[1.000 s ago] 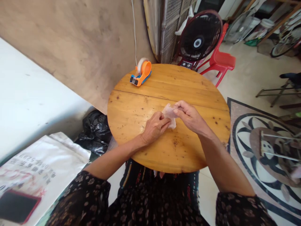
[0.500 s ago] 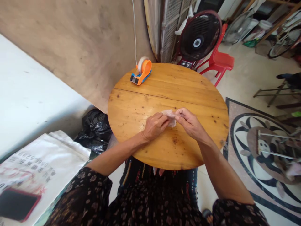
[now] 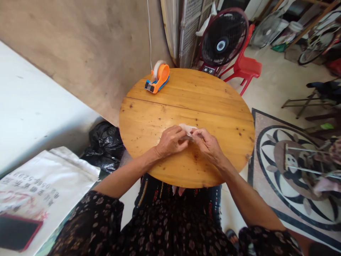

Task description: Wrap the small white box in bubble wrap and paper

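Note:
A small, thin, whitish piece (image 3: 187, 128), crumpled and slightly see-through, is between my two hands over the round wooden table (image 3: 213, 94). My left hand (image 3: 172, 141) is closed on its left side. From the right, my right hand (image 3: 208, 145) pinches the same piece with thumb and forefinger. The fingers cover much of it, and I cannot tell whether it is film or a little bag. Both hands are low, close to the tabletop.
An orange and blue tape dispenser (image 3: 161, 77) stands at the table's far left edge. Beyond the table are a black fan (image 3: 225, 37) and a red chair (image 3: 246, 67). To the left lie a black plastic bag (image 3: 105, 145), a white printed sack (image 3: 66, 170) and a dark phone-like device (image 3: 18, 233).
My right hand has come closer to my left, and the whitish piece is now more bunched and covered by the fingers. The whole view has shifted slightly.

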The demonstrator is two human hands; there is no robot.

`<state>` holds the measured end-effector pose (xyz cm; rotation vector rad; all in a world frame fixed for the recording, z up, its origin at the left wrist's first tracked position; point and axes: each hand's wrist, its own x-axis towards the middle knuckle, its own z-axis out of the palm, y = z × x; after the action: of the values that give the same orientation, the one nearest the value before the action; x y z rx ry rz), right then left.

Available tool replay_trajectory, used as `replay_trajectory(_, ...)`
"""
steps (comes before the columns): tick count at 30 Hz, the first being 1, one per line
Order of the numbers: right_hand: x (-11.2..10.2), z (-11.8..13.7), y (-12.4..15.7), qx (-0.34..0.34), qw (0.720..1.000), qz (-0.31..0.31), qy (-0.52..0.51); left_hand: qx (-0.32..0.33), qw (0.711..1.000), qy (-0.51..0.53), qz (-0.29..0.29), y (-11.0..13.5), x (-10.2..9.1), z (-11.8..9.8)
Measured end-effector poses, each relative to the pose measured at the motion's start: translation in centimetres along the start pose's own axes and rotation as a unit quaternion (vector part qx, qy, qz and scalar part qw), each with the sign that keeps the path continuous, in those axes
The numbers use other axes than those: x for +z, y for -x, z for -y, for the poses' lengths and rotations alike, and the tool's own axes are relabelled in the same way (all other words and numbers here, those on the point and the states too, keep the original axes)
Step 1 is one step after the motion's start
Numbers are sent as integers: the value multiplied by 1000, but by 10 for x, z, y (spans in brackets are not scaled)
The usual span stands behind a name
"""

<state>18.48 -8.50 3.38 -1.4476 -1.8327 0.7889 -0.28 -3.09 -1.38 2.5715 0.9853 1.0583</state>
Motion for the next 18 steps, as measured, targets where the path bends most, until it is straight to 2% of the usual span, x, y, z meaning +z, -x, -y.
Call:
replay_trajectory(3, 4, -3, 2, -69, 997, -15, 24, 14, 1000, -25, -2, 1, 1, 2)
replay_trajectory(6, 9, -6, 5, -127, 990, -50, 33, 36, 998, -54, -28, 1, 3, 0)
replay_trajectory(13, 21, -13, 10, -175, 979, -83, 72, 9, 995, -14, -95, 2, 3, 4)
replay_trajectory(15, 22, -15, 10, -188, 975, -83, 80, 25, 996, 14, -88, 1, 3, 8)
replay_trajectory(18, 21, -17, 9, -203, 972, -78, 90, 54, 996, 56, -44, -2, 3, 15)
